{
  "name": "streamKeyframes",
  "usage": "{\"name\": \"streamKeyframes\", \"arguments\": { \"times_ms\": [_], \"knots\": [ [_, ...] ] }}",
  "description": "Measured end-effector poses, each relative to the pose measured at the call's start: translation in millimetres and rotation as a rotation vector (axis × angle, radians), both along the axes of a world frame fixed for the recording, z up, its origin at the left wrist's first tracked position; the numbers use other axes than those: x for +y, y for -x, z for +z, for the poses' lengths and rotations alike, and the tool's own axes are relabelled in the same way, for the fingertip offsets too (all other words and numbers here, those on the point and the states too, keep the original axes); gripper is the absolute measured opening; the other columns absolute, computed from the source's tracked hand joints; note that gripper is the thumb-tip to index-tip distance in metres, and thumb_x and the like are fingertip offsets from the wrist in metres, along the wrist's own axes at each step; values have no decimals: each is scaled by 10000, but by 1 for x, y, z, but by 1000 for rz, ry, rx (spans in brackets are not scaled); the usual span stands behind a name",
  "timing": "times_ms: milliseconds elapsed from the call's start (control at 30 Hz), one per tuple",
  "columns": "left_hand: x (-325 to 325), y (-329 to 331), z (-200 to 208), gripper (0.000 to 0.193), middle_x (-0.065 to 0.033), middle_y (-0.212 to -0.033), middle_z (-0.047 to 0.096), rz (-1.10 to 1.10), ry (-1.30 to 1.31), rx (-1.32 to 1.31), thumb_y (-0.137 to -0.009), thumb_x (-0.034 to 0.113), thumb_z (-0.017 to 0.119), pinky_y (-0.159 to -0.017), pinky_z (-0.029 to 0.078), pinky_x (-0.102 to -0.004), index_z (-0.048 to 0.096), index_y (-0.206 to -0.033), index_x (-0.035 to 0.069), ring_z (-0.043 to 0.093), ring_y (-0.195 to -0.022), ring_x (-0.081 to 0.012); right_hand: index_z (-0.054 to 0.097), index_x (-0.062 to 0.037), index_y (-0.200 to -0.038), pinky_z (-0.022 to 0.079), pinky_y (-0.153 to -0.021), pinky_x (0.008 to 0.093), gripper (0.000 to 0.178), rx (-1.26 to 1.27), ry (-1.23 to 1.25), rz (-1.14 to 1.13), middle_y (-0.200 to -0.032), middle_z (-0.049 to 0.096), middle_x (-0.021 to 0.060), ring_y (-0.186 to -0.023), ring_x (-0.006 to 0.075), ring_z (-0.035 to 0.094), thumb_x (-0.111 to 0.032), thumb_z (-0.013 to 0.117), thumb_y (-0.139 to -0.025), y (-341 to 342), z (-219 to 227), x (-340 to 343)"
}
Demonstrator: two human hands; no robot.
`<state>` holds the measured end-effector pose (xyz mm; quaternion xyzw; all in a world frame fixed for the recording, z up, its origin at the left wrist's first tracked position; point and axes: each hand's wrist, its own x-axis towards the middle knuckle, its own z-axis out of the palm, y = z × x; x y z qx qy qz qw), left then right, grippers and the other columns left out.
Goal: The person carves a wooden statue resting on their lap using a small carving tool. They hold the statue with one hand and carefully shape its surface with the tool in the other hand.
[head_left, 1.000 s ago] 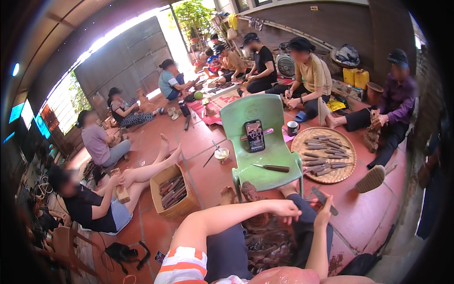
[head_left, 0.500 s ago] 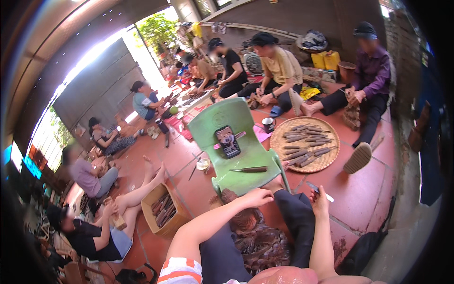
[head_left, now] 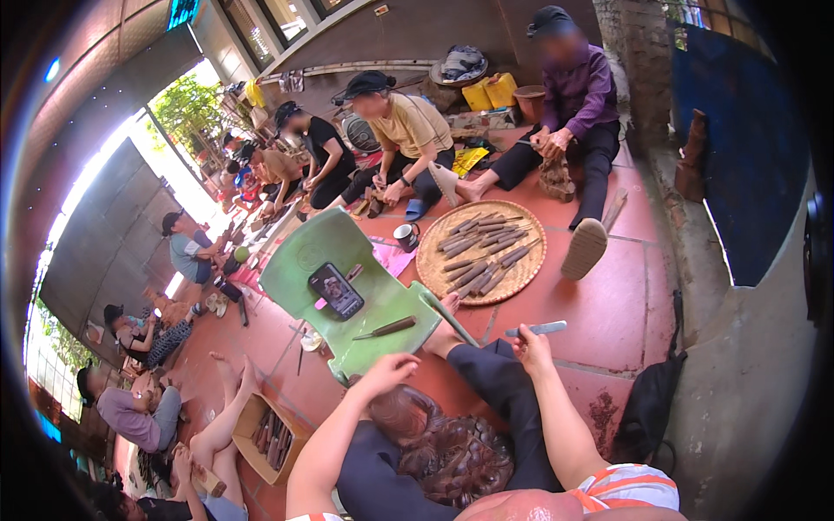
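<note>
My right hand (head_left: 532, 351) is closed around a flat, pale grey strip (head_left: 549, 328), raised above the floor to the right of my knee. What kind of tool the strip is I cannot make out. My left hand (head_left: 391, 372) hangs loosely above the carving, by the front edge of the green plastic chair (head_left: 300, 233), its fingers apart and nothing visible in them. Between my legs lies a dark brown, glossy wood carving (head_left: 456, 456) with deep curling relief. On the chair's seat are a carving tool with a dark handle (head_left: 395, 326) and a lit phone (head_left: 337, 291).
Beyond my right knee, a round woven tray (head_left: 423, 271) holds several wooden-handled tools. A black-and-white mug (head_left: 406, 235) stands behind it. To my left is a cardboard box (head_left: 253, 460) of tools. Several people sit around on the red tiles; one in purple (head_left: 584, 100) holds a carving.
My view has swung right, so the surroundings sit further left. My right hand has turned, and the pale strip now points right. My left hand stays over the carving.
</note>
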<state>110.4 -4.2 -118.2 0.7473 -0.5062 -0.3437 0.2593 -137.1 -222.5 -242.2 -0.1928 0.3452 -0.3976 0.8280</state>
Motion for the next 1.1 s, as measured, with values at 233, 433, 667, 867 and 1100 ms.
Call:
{"name": "streamKeyframes", "arguments": {
  "times_ms": [233,433,667,867,1100],
  "knots": [
    [141,-40,60,344,-118,-921,718,427,437,396,-999,283,552,-859,519,-317,648,-1138,-17,676,-923,-190,571,-65,-966,523,-449,215,170,-57,-35,-63,-752,658,52,-599,112,649,-226,624,-961,5,-13,-5],
    [243,17,26,573,-199,-964,716,446,66,375,-1033,413,418,-951,497,-385,621,-1117,-117,676,-995,-286,558,-58,-978,531,-442,233,195,-75,-21,-73,-736,665,74,-580,131,652,-252,579,-984,1,-36,-15],
    [322,56,35,572,-174,-977,715,607,370,401,-1039,410,392,-948,486,-344,665,-1069,-92,673,-951,-250,533,-51,-981,532,-493,270,187,-79,142,-19,-800,628,81,-644,173,656,-213,624,-959,0,-43,-10],
    [327,96,28,370,-123,-987,712,842,462,178,-998,284,554,-940,477,-331,684,-1075,-54,654,-993,-209,552,-13,-975,581,-569,272,187,8,235,104,-875,642,95,-750,202,694,-171,647,-942,10,-27,1],
    [284,122,-7,242,-102,-1190,650,674,331,-621,-873,206,678,-1063,374,-422,716,-1081,87,501,-1241,-303,630,48,-980,588,-633,255,150,-41,374,134,-904,668,112,-797,203,697,-61,690,-896,14,-21,14]
  ]
}}
